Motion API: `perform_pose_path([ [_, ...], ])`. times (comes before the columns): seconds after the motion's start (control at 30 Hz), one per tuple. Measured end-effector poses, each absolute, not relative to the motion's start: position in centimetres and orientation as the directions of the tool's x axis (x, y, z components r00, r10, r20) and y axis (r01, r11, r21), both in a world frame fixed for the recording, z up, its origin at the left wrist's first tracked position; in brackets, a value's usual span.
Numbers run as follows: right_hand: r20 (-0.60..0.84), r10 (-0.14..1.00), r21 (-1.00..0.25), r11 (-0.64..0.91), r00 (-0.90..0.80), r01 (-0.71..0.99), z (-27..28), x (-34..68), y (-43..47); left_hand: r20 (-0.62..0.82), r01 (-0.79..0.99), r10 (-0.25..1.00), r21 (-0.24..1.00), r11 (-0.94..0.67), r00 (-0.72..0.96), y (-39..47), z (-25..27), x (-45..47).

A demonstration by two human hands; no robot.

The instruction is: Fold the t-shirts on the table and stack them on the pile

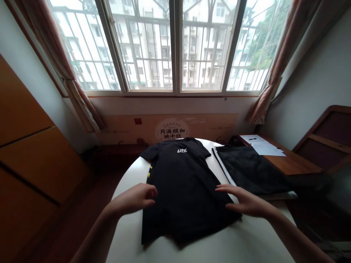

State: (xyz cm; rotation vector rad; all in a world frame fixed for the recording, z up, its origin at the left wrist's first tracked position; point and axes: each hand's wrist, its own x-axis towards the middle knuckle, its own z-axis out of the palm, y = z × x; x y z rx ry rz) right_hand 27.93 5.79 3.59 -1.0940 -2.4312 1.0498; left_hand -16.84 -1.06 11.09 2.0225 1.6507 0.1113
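A black T-shirt point(183, 190) lies spread on a white table, its sleeves toward the window and its wavy hem toward me. White lettering shows near the collar, and small yellow marks run along its left edge. Over the shirt's left side is my left hand point(142, 197), fingers curled and thumb apart, with nothing visible in it. My right hand point(244, 201) is at the shirt's right edge, fingers stretched out and thumb apart. Whether either hand touches the cloth, I cannot tell.
Folded dark cloth point(249, 170) lies on the table's right side, with white material under it. Beyond it stands a wooden desk point(290, 160) with white papers point(263, 144). A wooden chair point(326, 140) is at far right, an orange-brown cabinet point(27, 164) at left. Tied curtains flank the window.
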Motion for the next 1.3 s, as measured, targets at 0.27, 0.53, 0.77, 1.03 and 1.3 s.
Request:
perform_pose_path([
  [0.27,0.073,0.835,-0.525,0.497,-0.546,0.691,0.5,28.4,0.6,-0.059,0.891,0.998,0.451,0.048,-0.024,-10.8,4.4,-13.6],
  [0.53,0.317,0.846,-0.538,0.533,-0.429,0.654,0.8,26.4,-0.7,0.217,0.837,0.955,0.545,0.055,-0.204,-11.7,4.3,-15.3],
  [0.77,0.419,0.903,-0.773,0.411,-0.098,0.483,1.3,24.3,-2.2,0.264,0.494,0.811,0.869,0.034,-0.521,-12.4,4.5,-16.9],
  [1.03,0.316,0.833,-0.555,0.550,-0.454,0.624,-0.7,23.6,-5.0,0.351,0.590,0.762,0.806,0.050,-0.544,-13.6,3.7,-18.4],
  [1.3,0.280,0.926,-0.502,0.366,-0.253,0.783,-1.8,26.7,-5.1,0.445,0.810,0.833,0.587,0.005,-0.327,-15.6,2.6,-20.0],
])
